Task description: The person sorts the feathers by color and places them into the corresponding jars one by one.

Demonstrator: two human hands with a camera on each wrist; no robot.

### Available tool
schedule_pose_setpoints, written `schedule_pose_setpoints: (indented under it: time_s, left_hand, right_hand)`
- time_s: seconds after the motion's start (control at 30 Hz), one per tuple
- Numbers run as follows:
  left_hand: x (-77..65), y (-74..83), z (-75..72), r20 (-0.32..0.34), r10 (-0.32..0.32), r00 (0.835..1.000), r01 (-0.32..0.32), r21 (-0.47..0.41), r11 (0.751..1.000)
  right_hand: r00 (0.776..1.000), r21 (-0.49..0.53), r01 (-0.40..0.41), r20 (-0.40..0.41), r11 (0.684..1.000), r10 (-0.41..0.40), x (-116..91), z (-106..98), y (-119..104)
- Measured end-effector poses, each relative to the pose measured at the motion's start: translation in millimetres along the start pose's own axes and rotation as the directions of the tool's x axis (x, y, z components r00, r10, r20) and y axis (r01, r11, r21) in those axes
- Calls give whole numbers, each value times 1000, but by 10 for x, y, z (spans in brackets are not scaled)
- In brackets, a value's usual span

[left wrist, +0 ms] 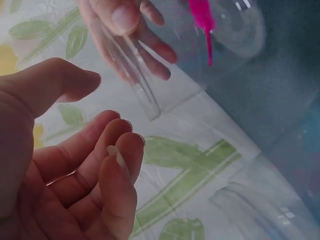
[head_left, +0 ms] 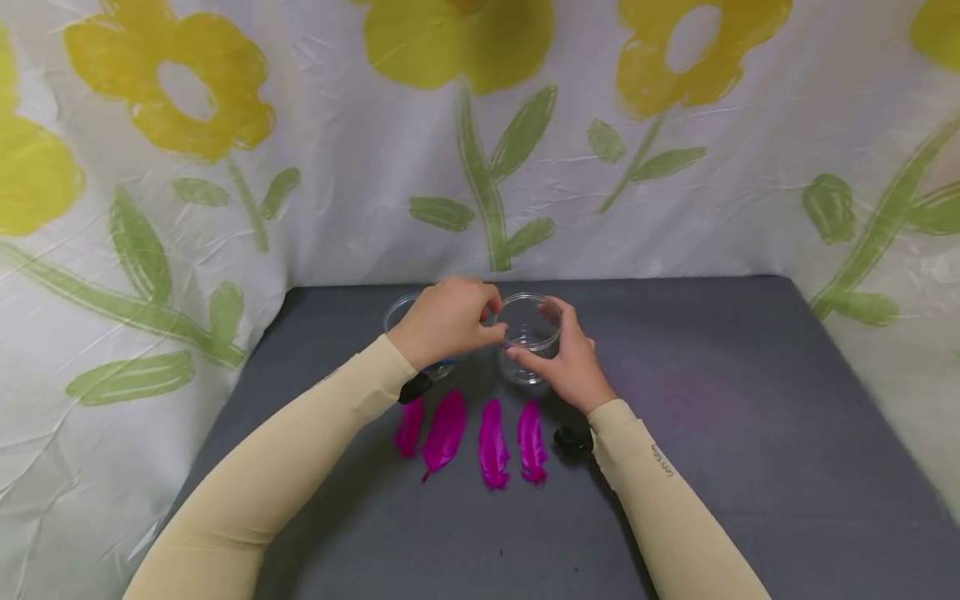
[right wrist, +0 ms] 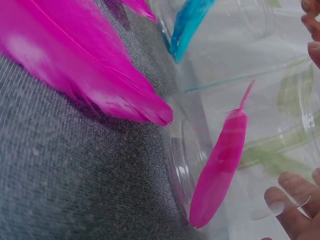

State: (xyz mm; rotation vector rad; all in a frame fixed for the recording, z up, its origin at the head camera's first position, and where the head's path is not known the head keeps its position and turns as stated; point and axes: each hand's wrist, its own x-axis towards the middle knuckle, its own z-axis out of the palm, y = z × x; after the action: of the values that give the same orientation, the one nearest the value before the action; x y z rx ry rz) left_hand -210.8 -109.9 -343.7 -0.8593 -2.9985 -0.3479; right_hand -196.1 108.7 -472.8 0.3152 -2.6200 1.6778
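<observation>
Two clear plastic cups stand side by side. My right hand [head_left: 573, 362] holds the right clear cup [head_left: 528, 371], thumb on the near side and fingers around the far side. Within that cup's outline a pink feather [right wrist: 220, 170] shows in the right wrist view, quill upward. My left hand [head_left: 453, 321] hovers between the cups, fingertips close to the right cup's rim; in the left wrist view its fingers [left wrist: 117, 180] are loosely bent, thumb apart, nothing between them. Partly behind the left hand is the left clear cup [head_left: 397, 310], where a blue feather [right wrist: 191, 25] shows.
Several pink feathers [head_left: 492, 446] lie in a row on the dark grey table [head_left: 735, 500], on the near side of the cups. A white cloth with yellow flowers [head_left: 337, 167] hangs behind the table and along its sides. Black wrist devices [head_left: 572, 442] sit under both sleeves.
</observation>
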Motion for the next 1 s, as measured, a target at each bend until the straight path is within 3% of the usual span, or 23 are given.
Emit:
schedule_pose_setpoints:
  time_s: [0.3,0.53,0.8,1.0]
  left_hand:
    - [-302,-96,90,-60,54,997,-57,-41,998]
    - [-685,-280,140,-38,98,994,-102,-108,989]
    - [-1175,-536,190,-18,-24,1000,21,-159,987]
    - [-1439,-666,299,23,-107,994,109,-186,976]
  right_hand:
    - [1000,-5,-7,-1,1000,7,-17,15,18]
    - [1000,-8,-1,3,1000,1,14,52,-6]
    - [1000,-17,-1,6,1000,1,23,49,-20]
    - [1000,3,5,12,1000,-5,11,46,4]
